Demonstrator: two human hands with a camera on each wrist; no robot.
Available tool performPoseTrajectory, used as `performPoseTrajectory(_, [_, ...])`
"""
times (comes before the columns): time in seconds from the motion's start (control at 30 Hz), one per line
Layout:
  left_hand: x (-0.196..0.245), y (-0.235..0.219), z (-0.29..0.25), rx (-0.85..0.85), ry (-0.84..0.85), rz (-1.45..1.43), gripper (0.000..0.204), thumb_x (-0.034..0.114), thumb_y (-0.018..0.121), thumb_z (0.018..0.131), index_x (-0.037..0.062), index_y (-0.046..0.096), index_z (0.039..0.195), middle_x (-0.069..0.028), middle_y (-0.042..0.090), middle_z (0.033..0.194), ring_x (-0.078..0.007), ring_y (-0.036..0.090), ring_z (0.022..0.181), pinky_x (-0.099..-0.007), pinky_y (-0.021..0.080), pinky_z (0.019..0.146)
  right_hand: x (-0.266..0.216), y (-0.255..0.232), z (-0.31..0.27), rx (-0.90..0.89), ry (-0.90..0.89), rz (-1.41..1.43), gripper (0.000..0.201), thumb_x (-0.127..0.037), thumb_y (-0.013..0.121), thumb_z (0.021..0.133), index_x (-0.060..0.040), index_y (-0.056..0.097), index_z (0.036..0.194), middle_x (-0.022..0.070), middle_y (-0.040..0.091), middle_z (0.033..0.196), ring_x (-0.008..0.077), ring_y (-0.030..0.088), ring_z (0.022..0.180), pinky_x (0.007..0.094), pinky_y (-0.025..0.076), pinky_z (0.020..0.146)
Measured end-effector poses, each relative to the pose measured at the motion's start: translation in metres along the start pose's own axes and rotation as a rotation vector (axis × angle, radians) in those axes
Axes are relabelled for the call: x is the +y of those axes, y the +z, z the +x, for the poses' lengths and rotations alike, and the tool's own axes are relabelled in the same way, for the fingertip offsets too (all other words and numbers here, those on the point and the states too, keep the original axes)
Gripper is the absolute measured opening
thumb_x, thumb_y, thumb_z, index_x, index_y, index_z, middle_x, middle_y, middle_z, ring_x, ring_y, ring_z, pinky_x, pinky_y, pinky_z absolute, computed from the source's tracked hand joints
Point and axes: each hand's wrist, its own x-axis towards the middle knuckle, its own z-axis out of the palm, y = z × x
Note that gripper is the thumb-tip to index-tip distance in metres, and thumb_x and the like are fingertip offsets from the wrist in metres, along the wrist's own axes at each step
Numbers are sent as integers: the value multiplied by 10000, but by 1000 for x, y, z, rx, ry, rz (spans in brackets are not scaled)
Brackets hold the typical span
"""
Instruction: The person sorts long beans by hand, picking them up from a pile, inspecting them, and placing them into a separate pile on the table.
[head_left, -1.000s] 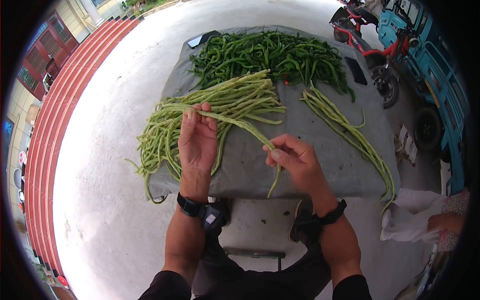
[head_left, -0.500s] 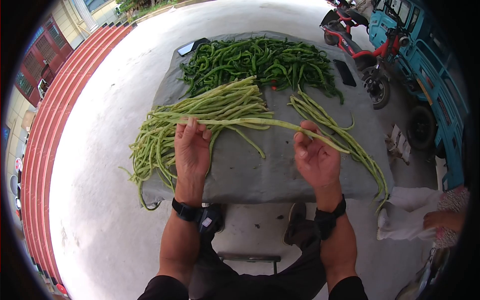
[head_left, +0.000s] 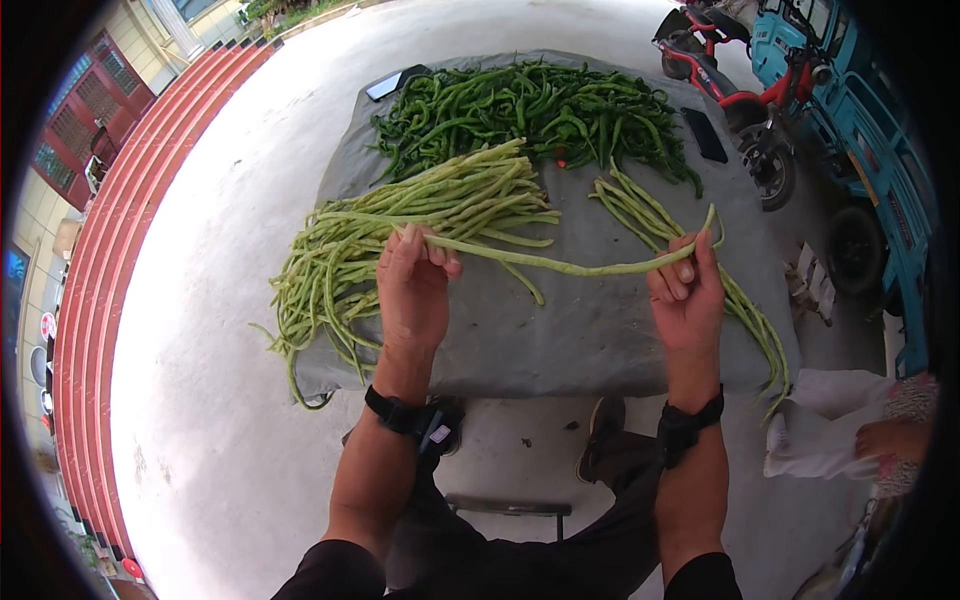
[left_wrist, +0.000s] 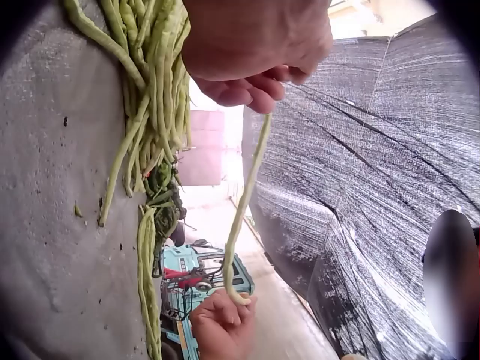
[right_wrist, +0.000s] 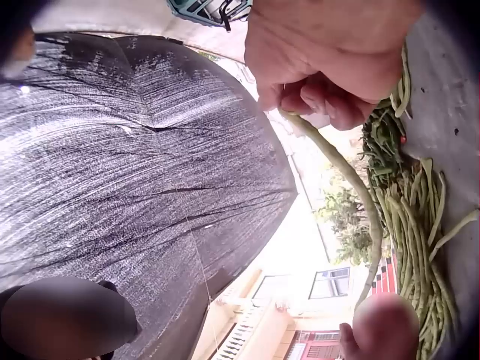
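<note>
One long green bean (head_left: 570,268) spans the space between both hands, sagging slightly over the grey cloth (head_left: 490,350). My left hand (head_left: 413,295) pinches its left end between thumb and fingers, in front of a big heap of long beans (head_left: 345,255). At the other end my right hand (head_left: 690,305) pinches the bean, and a short tip sticks up past the thumb. Behind that hand lies a smaller bunch of long beans (head_left: 752,315), partly covered by it. In the left wrist view the same bean (left_wrist: 247,195) hangs in a gentle curve between the hands.
A wide pile of green peppers (head_left: 520,110) covers the far part of the cloth. A dark phone (head_left: 705,135) lies right of it, another phone (head_left: 395,83) left. Beyond the table's right side stand a red bike (head_left: 735,95) and a blue cart (head_left: 880,170); another person's hand (head_left: 885,440) shows there.
My right hand slid along the bean away from my left hand, moving right and up to its far end. The bean's hanging end is now held, and my left hand keeps its grip.
</note>
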Motion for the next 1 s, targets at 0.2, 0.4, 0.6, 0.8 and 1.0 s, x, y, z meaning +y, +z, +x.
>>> performPoseTrajectory(0.2, [4,-24,9,262,45,169,241,233,596,1072,112,543,871,-14,592,831,-146,571,761,-310,471,703,-18,-5,-2,29,-2,7,300,-309,570,1108,-110,572,884,-40,401,671,65,360,548,263,311,515])
performPoseTrajectory(0.4, [-2,-23,12,196,330,1067,165,92,761,936,45,613,990,-46,659,916,-207,642,868,-347,509,759,-14,-2,-2,-1,39,-13,314,-327,546,1113,-106,561,891,-27,385,677,81,359,568,274,304,539])
performPoseTrajectory(0.6, [-2,-18,9,7,502,1915,235,61,758,818,91,661,1030,-99,640,1037,-348,607,1031,-473,493,852,-11,-1,-4,-9,62,-7,312,-335,544,1113,-104,569,905,-22,403,689,86,369,573,283,316,552])
performPoseTrajectory(0.8, [-9,-24,12,-37,446,2067,222,126,784,825,109,668,1014,-84,641,1008,-314,606,1033,-463,448,851,-11,1,-6,-25,88,-8,318,-342,558,1104,-99,588,901,-19,429,696,89,377,570,285,315,563])
performPoseTrajectory(1.0, [-9,-24,12,-62,435,2076,200,131,771,844,95,650,1000,-87,640,1007,-314,603,1029,-459,416,851,-11,2,-7,-29,89,-21,322,-348,571,1098,-100,592,893,-21,432,696,85,375,570,281,307,562])
